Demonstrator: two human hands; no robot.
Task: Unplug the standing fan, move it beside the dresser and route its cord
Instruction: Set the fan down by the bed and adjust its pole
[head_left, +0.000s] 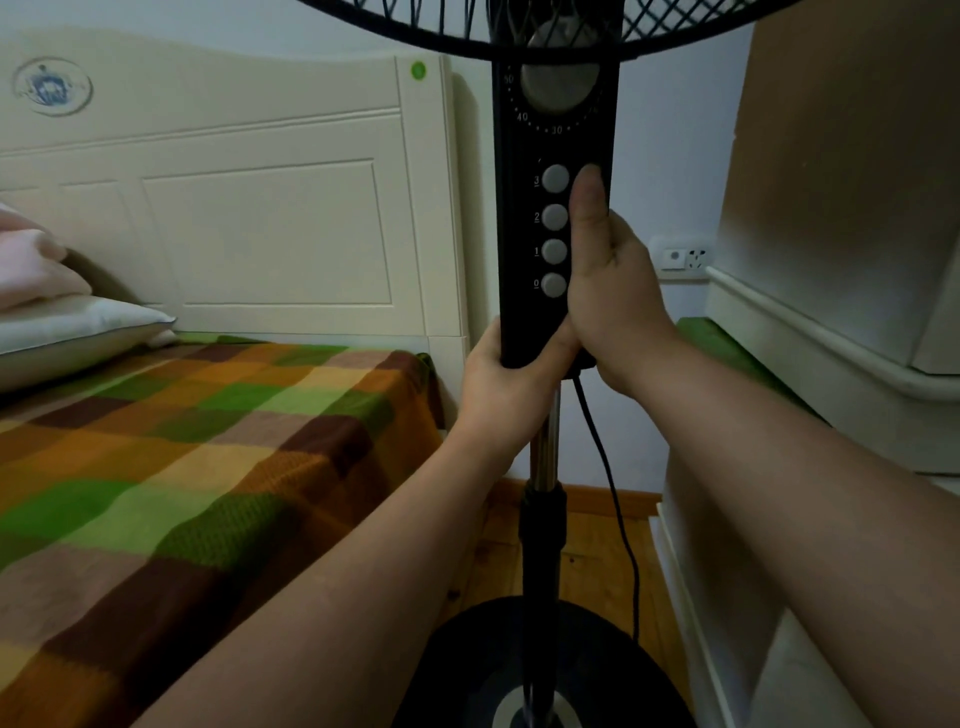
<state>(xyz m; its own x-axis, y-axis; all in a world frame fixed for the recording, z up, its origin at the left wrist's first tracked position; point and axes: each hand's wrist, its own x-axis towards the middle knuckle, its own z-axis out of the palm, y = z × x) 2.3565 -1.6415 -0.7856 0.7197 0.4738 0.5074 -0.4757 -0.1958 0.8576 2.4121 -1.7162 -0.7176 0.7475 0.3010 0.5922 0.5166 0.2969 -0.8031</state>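
Bedroom corner, standing fan (519, 249) squeezed in between the bed (208, 441) on the left and the dresser (779, 338) on the right

Both hands are on the black control column: left hand (498, 374) gripping its bottom edge, right hand (613, 296) wrapped round the right side with the thumb lying up beside the speed buttons. My guess is it's top-heavy, with a weighty round base (467, 665) near the bottom of the shot, so holding the stiff column is better than grabbing the flimsy grille. The cord (608, 467) hangs loose and floppy just under the right hand, running down towards the base, easy to trip on. The far wall socket (683, 257) shows no plug.
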